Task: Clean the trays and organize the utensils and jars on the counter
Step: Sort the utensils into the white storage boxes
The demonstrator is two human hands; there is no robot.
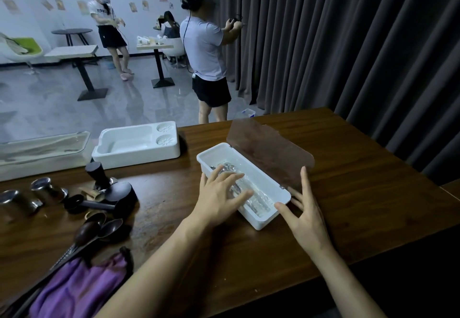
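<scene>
A white utensil box [261, 172], brown lid [271, 148] open, sits mid-tabletop [361, 176]. The left hand [221, 193], fingers spread, rests on wrapped utensils [257, 202] inside. The right hand [306, 215], also spread, touches the box's near-right corner.

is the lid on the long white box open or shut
Open. The tinted lid is swung back on its hinges behind the white box, and the box's inside shows under the left hand.

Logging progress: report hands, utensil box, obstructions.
Left hand open, fingers spread over utensil box. Right hand open at box's near corner. Lid open, utensils inside. Nothing in the way.
</scene>
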